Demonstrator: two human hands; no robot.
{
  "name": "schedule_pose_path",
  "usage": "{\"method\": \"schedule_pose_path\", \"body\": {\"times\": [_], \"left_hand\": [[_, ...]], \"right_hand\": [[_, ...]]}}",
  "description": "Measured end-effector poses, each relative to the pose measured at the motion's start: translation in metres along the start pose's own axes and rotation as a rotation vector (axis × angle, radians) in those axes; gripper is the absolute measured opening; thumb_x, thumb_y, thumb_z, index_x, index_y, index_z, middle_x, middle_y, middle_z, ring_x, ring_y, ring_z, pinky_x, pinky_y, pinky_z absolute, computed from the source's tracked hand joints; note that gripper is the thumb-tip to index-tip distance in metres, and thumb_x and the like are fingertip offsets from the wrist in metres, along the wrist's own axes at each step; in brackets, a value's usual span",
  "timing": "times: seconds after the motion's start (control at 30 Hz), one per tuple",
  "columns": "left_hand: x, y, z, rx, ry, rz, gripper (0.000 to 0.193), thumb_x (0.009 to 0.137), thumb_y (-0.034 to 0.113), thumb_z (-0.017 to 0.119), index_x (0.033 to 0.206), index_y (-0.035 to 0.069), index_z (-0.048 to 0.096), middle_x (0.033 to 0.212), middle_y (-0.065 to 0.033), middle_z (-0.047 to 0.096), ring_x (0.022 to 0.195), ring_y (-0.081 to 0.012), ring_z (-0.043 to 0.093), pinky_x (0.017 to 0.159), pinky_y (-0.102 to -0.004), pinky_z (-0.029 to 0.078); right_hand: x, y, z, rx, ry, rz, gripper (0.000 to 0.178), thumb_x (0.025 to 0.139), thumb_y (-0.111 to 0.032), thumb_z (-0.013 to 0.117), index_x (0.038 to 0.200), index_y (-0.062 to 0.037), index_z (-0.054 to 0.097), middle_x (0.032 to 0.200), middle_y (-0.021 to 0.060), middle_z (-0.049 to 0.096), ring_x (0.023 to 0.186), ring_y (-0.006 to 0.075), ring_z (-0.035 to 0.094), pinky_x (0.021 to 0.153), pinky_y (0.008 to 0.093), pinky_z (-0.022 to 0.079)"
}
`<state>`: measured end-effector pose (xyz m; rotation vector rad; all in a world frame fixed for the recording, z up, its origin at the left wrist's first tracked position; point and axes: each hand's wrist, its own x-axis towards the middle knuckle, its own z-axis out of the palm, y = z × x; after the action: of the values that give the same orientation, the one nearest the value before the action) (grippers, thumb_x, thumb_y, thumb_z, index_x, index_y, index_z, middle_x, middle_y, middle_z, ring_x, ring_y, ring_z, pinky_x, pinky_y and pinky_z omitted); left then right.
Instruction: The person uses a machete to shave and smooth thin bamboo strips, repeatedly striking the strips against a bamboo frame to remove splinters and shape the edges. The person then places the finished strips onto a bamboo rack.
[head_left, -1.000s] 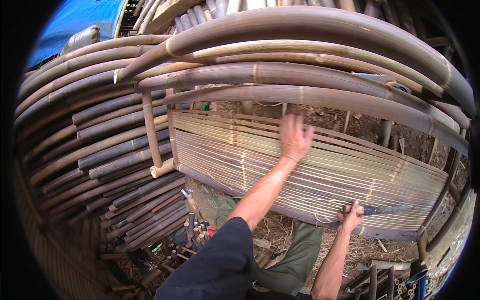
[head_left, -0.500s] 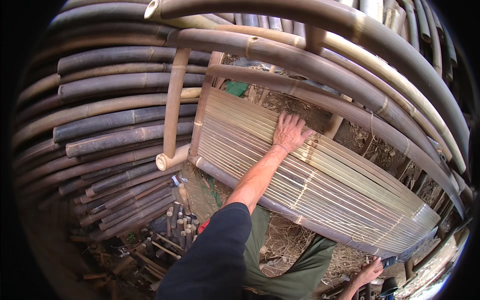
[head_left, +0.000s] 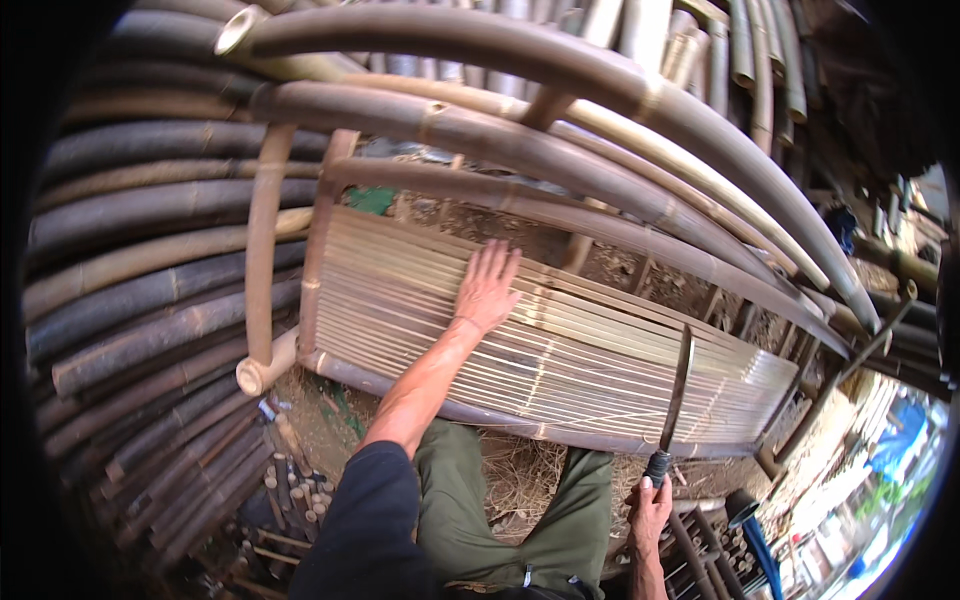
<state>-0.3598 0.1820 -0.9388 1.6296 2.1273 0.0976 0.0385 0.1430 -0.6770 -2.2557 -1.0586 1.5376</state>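
A slatted bamboo panel (head_left: 400,300) of many thin, parallel strips lies inside a bamboo pole frame (head_left: 311,270) in front of me. My left hand (head_left: 487,290) rests on its far strips, fingers stretched out, holding nothing. At the lower right, my right hand (head_left: 650,512) is closed round the dark wrapped handle of a machete (head_left: 680,388). The long blade points up and away, over the right part of the panel in the picture; I cannot tell whether it touches the strips.
Thick bamboo poles (head_left: 560,150) arch across the far side. Dark poles (head_left: 150,210) are stacked at the left, with short cut pieces (head_left: 300,495) below. Shavings (head_left: 500,480) cover the ground between my knees. A dark tube with a blue strap (head_left: 745,508) stands at the lower right.
My right hand has come up from the panel's near right edge with a machete now visible in it. My left hand stays on the strips. The whole view has shifted.
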Motion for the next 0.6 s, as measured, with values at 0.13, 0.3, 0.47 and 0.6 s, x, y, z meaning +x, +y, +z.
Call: {"method": "schedule_pose_path", "body": {"times": [0.13, 0.3, 0.47, 0.6], "left_hand": [[-0.006, 0.04, -0.018, 0.077, -0.214, -0.118, 0.089, 0.085, 0.036, 0.065, 0.152, 0.001, 0.018, 0.158, -0.0253, 0.007, 0.147, -0.0398, 0.009, 0.119, -0.0439, 0.022], [0.014, 0.128, -0.062, -0.002, -0.594, -0.054, 0.045, 0.085, 0.034, 0.061, 0.112, -0.001, 0.063, 0.116, -0.0248, 0.061, 0.101, -0.0389, 0.063, 0.087, -0.0477, 0.051], [0.062, 0.308, -0.115, -0.35, -0.293, 0.286, 0.041, 0.086, 0.03, 0.067, 0.113, -0.001, 0.063, 0.107, -0.0216, 0.065, 0.102, -0.0346, 0.065, 0.089, -0.0419, 0.052], [0.178, 0.53, -0.157, -1.021, -0.311, 0.218, 0.054, 0.092, 0.039, 0.064, 0.127, -0.001, 0.055, 0.114, -0.0123, 0.064, 0.107, -0.0249, 0.061, 0.095, -0.0371, 0.049]], "right_hand": [[-0.018, 0.036, -0.054, 0.11, -0.04, 0.252, 0.046, 0.09, -0.014, 0.067, 0.12, -0.0053, 0.033, 0.074, 0.005, 0.059, 0.058, 0.0122, 0.057, 0.051, 0.0265, 0.048], [-0.041, 0.088, -0.126, 0.153, 0.14, 0.444, 0.029, 0.088, -0.019, 0.07, 0.101, -0.0068, 0.047, 0.07, 0.0038, 0.055, 0.05, 0.011, 0.051, 0.044, 0.0275, 0.044], [-0.067, 0.208, -0.179, -0.269, 0.465, 0.173, 0.022, 0.083, -0.013, 0.071, 0.087, -0.0038, 0.051, 0.063, 0.0027, 0.052, 0.047, 0.0112, 0.05, 0.043, 0.0285, 0.042], [-0.091, 0.226, -0.211, 0.44, 0.325, 0.722, 0.024, 0.079, -0.007, 0.066, 0.096, -0.0003, 0.051, 0.075, 0.0103, 0.058, 0.048, 0.0178, 0.056, 0.042, 0.0332, 0.047]]}}
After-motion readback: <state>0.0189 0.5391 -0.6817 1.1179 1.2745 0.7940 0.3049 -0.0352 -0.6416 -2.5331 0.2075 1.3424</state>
